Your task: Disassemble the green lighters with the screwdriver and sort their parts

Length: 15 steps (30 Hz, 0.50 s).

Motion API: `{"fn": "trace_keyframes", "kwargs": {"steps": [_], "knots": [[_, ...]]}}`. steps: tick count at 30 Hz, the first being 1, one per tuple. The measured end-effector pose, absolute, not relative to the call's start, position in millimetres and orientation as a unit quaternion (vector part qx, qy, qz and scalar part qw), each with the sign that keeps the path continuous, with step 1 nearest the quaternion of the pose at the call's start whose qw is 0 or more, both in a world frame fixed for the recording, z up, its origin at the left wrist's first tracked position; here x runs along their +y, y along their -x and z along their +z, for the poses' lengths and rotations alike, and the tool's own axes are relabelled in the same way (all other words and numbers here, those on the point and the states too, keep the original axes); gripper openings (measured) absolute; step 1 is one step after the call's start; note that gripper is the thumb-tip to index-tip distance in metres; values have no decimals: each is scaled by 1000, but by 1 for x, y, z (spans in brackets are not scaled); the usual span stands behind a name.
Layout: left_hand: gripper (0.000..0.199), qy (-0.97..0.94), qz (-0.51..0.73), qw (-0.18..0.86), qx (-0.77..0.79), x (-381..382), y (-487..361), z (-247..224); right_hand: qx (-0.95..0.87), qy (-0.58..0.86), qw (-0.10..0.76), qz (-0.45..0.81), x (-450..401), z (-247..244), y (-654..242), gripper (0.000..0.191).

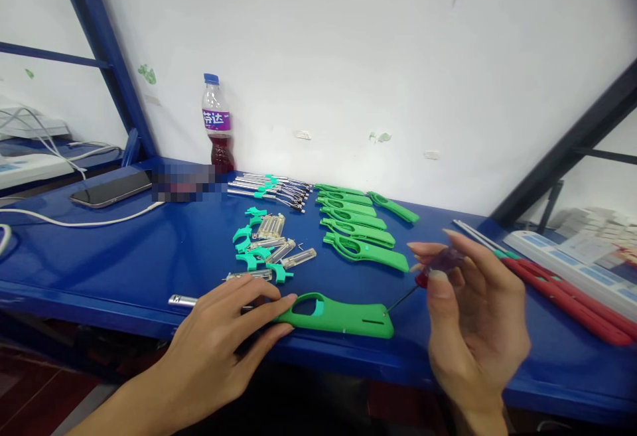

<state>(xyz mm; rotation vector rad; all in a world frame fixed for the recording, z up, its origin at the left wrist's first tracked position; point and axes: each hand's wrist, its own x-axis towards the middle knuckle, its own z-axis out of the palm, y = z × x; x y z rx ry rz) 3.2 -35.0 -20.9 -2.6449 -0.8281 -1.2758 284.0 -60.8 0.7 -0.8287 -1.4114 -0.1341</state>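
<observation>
A green long-necked lighter point(343, 316) lies on its side along the front edge of the blue table. Its metal tube point(183, 300) sticks out to the left, partly hidden by my hand. My left hand point(233, 330) closes on the lighter at its neck, thumb and fingers on either side. My right hand point(478, 316) grips a screwdriver point(448, 262) by its clear purple and red handle. The thin shaft slants down to the left, and its tip meets the screw spot at the handle's right end. Behind lie teal triggers point(243, 237) and clear fuel tanks point(271, 226).
Green lighter shells point(365, 250) lie in a row behind, beside metal tubes with wires point(271, 187). Red lighters point(567, 290) and a white power strip point(572, 270) are at right. A drink bottle point(217, 124), phone point(112, 189) and white cable point(84, 223) occupy the left.
</observation>
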Motion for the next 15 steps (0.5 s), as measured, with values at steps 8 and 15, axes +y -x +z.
{"fn": "trace_keyframes", "kwargs": {"steps": [8, 15], "knots": [[24, 869, -412, 49, -271, -35, -2, -22, -613, 360, 698, -84, -58, -1, -284, 60], [25, 867, -415, 43, -274, -35, -2, -22, -619, 365, 679, -152, -58, 0, -286, 65]]}}
